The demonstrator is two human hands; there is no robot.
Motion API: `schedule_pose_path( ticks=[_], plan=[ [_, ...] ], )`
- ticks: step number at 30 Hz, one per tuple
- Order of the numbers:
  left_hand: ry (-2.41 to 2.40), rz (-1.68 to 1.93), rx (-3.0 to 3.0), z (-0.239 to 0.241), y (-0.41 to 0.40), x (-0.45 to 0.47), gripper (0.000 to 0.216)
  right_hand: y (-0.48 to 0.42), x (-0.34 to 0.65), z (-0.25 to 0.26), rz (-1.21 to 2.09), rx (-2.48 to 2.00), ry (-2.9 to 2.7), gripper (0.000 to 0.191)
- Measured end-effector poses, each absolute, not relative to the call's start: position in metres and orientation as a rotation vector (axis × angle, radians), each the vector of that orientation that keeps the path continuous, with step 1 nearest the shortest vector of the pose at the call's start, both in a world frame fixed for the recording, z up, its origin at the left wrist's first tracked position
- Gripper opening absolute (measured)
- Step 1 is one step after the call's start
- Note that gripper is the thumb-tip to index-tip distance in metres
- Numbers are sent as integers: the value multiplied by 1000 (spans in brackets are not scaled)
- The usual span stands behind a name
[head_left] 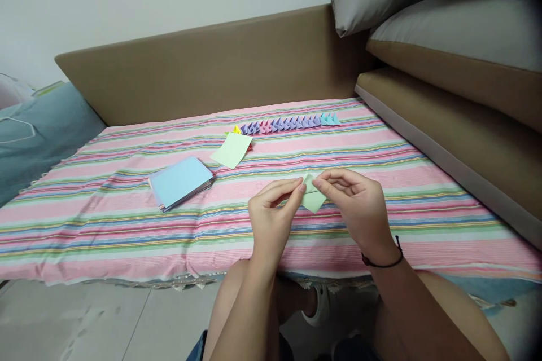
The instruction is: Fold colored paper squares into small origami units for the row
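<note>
Both my hands pinch a small pale green folded paper (312, 196) just above the striped sheet. My left hand (273, 214) grips its left edge with thumb and fingers closed. My right hand (358, 203) holds its right side, fingers curled, a dark band on the wrist. A flat pale green sheet (231, 150) lies further back. To the left is a stack of coloured paper (180, 181) with a light blue sheet on top. A row of folded paper pieces (288, 123), yellow, purple, pink and teal, is linked along the far part of the bed.
The pink striped sheet (105, 220) covers a low bed with a tan headboard (203, 62). Tan and grey cushions (449, 56) are piled at the right. A blue pillow (38, 130) lies at the left. My knees and tiled floor are below the bed's edge.
</note>
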State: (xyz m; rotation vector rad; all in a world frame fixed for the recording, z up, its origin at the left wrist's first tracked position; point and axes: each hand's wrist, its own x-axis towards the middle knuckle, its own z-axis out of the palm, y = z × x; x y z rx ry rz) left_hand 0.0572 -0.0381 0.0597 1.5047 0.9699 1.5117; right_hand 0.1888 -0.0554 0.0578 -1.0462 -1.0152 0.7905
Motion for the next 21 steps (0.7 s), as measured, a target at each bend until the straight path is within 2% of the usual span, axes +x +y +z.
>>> schedule_pose_path(
  ticks=[6,9,13,16,21],
  plan=[
    [978,1431,1241,61,-36,59,12,-54,187,58,819,-1033,-987,15],
    [919,1404,1193,61,-35,58,22,-54,189,59,917,-1049,-1027,21],
    [859,1319,1174,63,-35,56,32,-54,192,56,999,-1051,-1133,13],
    [848,1290,1172,64,-35,57,35,-53,191,53,955,-1052,-1108,12],
    [873,1218,1118,62,-35,61,54,-52,184,52,843,-1037,-1004,6]
  ],
)
